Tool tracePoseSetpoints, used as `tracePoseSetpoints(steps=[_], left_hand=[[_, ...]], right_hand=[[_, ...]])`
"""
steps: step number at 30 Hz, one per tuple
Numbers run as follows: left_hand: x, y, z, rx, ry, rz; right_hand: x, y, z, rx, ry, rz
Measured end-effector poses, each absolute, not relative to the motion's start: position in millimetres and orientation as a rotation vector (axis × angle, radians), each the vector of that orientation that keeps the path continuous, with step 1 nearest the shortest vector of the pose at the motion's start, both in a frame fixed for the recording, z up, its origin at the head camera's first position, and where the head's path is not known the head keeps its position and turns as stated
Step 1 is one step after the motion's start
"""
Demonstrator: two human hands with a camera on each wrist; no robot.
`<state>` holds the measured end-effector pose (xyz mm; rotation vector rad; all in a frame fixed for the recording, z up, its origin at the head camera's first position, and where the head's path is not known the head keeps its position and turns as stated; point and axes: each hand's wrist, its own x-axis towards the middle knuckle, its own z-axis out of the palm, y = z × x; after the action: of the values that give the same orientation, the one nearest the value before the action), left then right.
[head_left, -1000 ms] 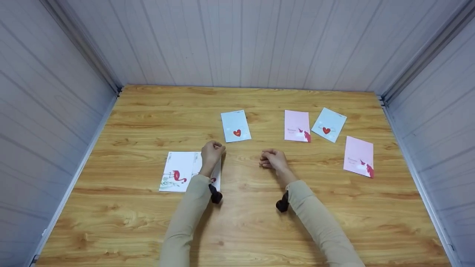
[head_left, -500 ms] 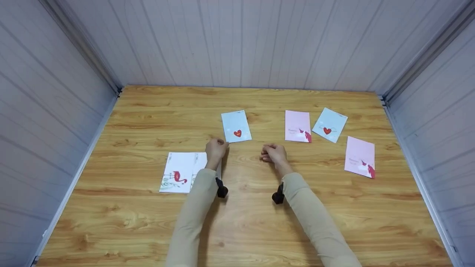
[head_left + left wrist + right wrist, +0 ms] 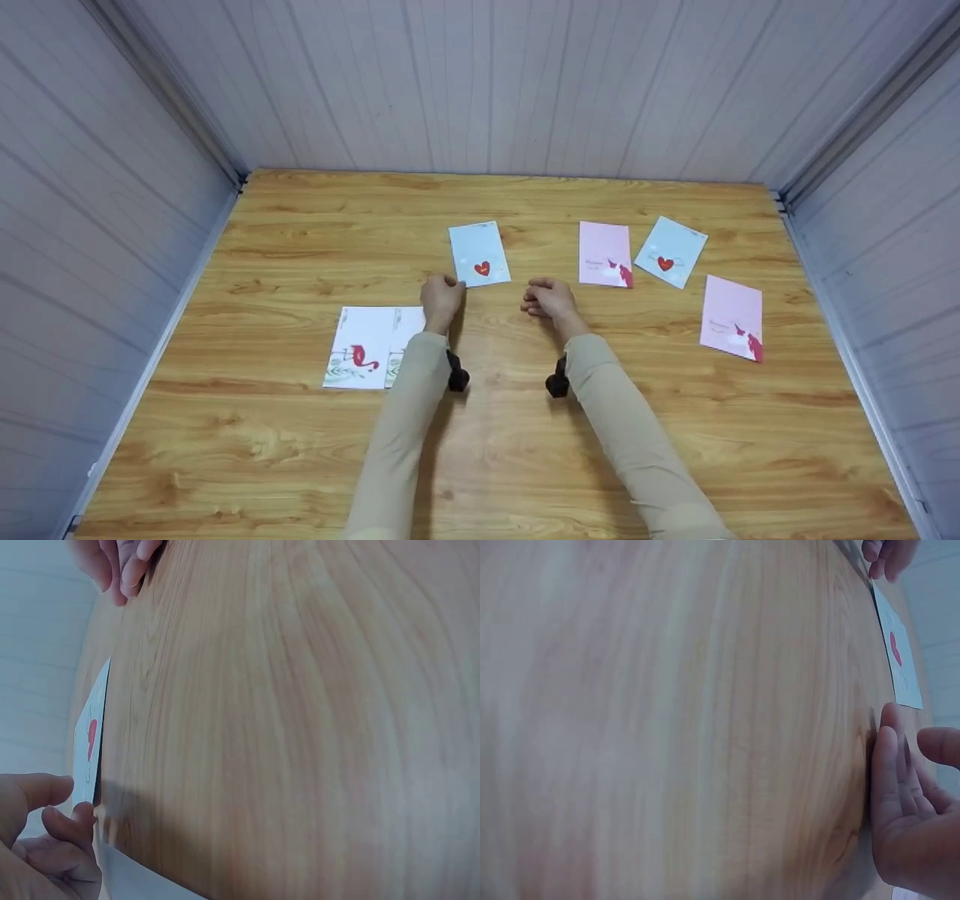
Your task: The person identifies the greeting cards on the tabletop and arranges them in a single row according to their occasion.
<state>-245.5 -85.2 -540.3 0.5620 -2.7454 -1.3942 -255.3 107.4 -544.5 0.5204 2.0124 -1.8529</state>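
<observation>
In the head view my left hand (image 3: 442, 298) is at the lower left corner of a light blue card (image 3: 480, 244) with a red heart. The left wrist view shows that hand's thumb and loosely bent fingers apart, with the light blue card (image 3: 88, 739) behind them. My right hand (image 3: 551, 298) hovers low over the table to the right of that card, fingers loosely bent and holding nothing. Its thumb stands away from its fingers in the right wrist view. Under the left forearm lie two white flamingo cards (image 3: 360, 337) side by side, the right one partly hidden.
At the right lie a pink card (image 3: 602, 247), a tilted light blue heart card (image 3: 670, 247) and another pink card (image 3: 733, 311). Panelled walls (image 3: 487, 90) close off the back and both sides of the wooden table (image 3: 495, 465).
My left hand has moved from over the flamingo cards forward and right to the corner of the light blue card. My right hand has shifted slightly forward. The cards lie as before.
</observation>
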Motion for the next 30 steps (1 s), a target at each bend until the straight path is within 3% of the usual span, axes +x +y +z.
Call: tracePoseSetpoints(steps=[30], left_hand=[[-251,-78,-542,0.657,-2.679,-1.397]], right_hand=[[-259,79,-547,0.448,1.801,-1.889]])
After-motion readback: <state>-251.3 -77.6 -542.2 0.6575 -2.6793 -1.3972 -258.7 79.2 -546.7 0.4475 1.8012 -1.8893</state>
